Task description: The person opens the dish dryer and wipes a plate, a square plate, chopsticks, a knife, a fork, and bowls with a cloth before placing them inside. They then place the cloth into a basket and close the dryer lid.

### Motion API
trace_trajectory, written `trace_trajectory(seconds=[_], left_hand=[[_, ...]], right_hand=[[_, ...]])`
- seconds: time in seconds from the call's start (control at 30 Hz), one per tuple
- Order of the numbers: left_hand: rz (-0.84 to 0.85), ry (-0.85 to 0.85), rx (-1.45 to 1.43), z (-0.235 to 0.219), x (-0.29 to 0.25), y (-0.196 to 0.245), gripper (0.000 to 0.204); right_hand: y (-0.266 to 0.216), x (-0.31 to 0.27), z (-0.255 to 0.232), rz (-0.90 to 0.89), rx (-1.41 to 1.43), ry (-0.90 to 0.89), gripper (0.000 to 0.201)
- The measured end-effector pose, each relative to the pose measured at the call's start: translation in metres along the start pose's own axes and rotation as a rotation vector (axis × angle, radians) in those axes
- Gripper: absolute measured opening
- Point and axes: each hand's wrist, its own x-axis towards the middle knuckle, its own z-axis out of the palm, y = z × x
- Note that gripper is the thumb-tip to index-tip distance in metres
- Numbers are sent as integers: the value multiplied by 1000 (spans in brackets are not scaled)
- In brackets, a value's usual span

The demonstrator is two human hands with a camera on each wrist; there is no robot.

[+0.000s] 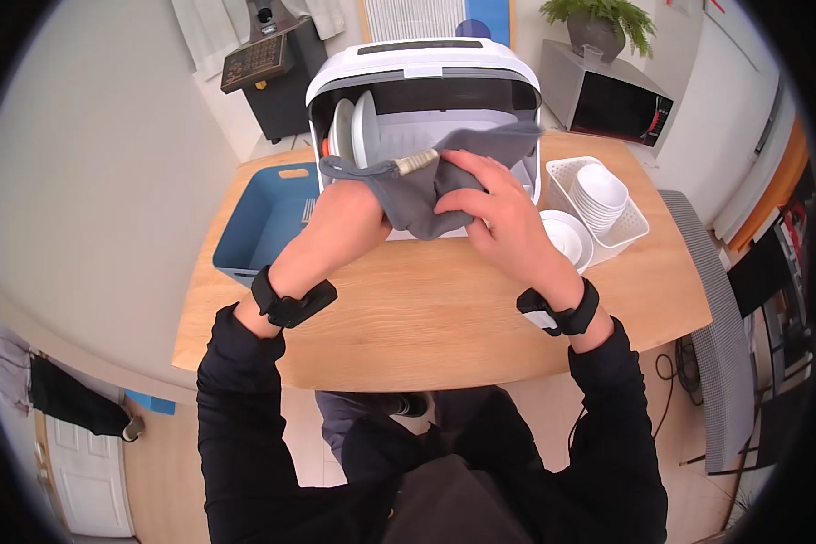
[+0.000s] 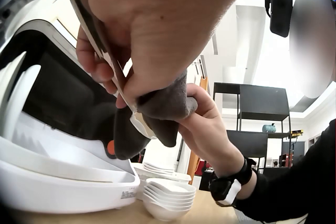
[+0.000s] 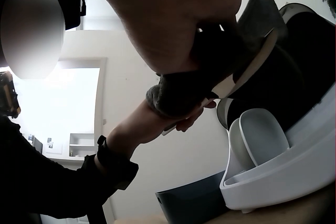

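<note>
A grey cloth (image 1: 417, 204) is bunched between my two hands, in front of an open white countertop dishwasher (image 1: 426, 59). My left hand (image 1: 340, 222) grips a long, shiny, flat-handled metal utensil (image 2: 100, 40). Its wider pale end reaches into the cloth folds, so its exact kind is partly hidden. With curled fingers and thumb, my right hand (image 1: 498, 213) pinches the cloth around that end. A beige strip (image 1: 417, 161) shows at the cloth's upper edge. White plates (image 1: 364, 127) stand on edge inside the dishwasher's left part.
Left of the dishwasher is a blue basket (image 1: 231, 240). On the right, a white basket (image 1: 642, 225) holds stacked white bowls (image 1: 600, 192), with white dishes (image 1: 566, 243) beside it. A microwave (image 1: 607, 95) with a potted plant (image 1: 598, 32) on top stands behind. All sit around a wooden table (image 1: 408, 326).
</note>
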Motion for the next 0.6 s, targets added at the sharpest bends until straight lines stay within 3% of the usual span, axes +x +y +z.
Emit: trace_trajectory(seconds=[0.2, 0.3, 0.4, 0.5, 0.6], left_hand=[[123, 125, -64, 18, 10, 2, 12], [218, 238, -41, 25, 13, 5, 11], [212, 220, 1, 23, 8, 10, 9], [227, 195, 26, 27, 7, 8, 7], [212, 181, 6, 27, 4, 14, 10]], right_hand=[[11, -5, -6, 489, 552, -279, 13], [19, -10, 3, 477, 424, -177, 22], [20, -9, 11, 475, 456, -78, 34], [21, -6, 7, 417, 485, -164, 45], [23, 0, -5, 497, 427, -491, 45]])
